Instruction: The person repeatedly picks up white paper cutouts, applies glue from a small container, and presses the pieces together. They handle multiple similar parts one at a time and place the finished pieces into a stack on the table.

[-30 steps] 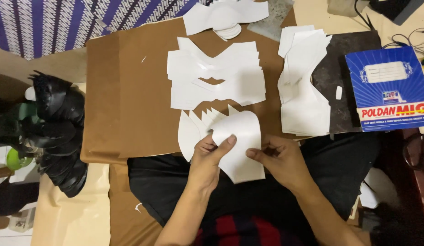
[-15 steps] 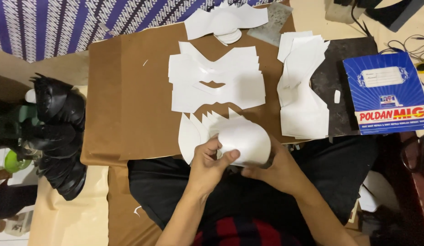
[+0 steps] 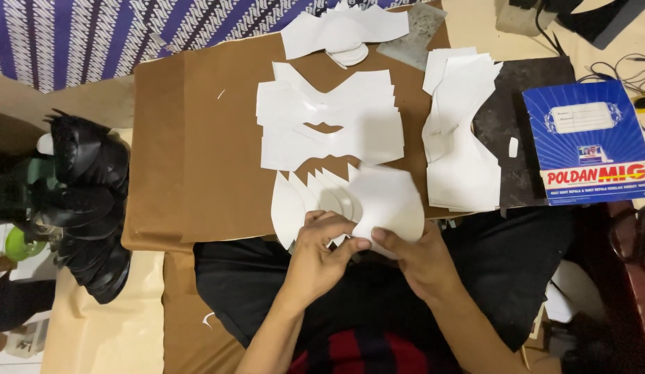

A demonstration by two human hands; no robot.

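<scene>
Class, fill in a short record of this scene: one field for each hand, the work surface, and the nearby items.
Left hand: pinches white cut paper piece
Right hand: grips the same piece's lower edge
Work surface: brown cardboard sheet
Centre: stack of white cutouts
Right: second white stack, blue box
Left: black shoes

A flat, rectangular blue package (image 3: 591, 142) lies at the right end of the worktop (image 3: 198, 138), slightly tilted. Its face carries a white label panel (image 3: 584, 118) near the top, a small picture below that, and a white band with red and yellow lettering along the bottom.
</scene>
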